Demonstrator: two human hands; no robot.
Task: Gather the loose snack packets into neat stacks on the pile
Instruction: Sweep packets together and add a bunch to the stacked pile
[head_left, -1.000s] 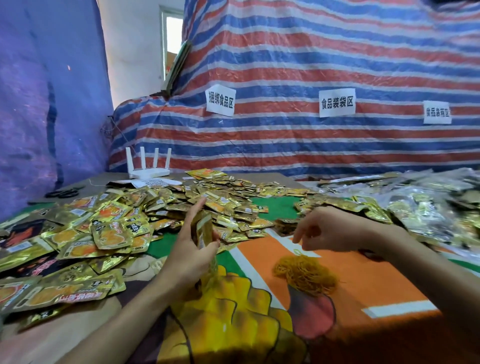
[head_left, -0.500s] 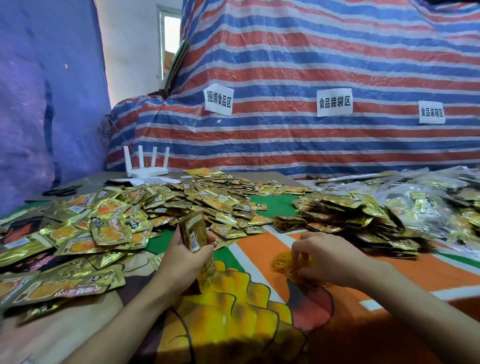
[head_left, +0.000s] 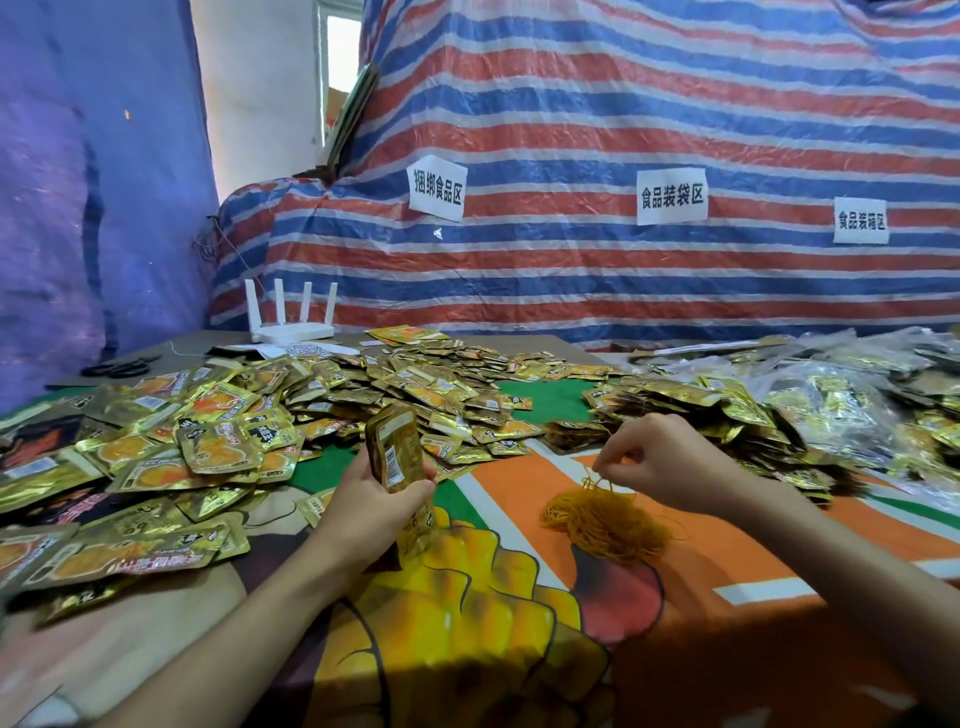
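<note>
tabletop (head_left: 727, 551) under a printed orange, green and yellow cloth, strewn with gold foil
loose snack packets (head_left: 218, 452) cover the left and middle; a pile (head_left: 691, 410) of stacked packets lies at the right, beside clear bags (head_left: 841, 410). a heap of yellow rubber bands (head_left: 608, 525) sits on the orange patch. a white router (head_left: 293, 330) and black scissors (head_left: 122, 368) lie at the far left.

Taped to the striped tarpaulin (head_left: 623, 104), black on white: left sign (head_left: 436, 188) "捆绑食品区", middle sign (head_left: 671, 196) "食品装袋区", right sign (head_left: 861, 220) "食品装箱区". On the upright packet stack (head_left: 402, 436), a barcode label (head_left: 393, 467), digits too small to read. Print on the loose gold packets (head_left: 218, 447) likewise illegible.
</note>
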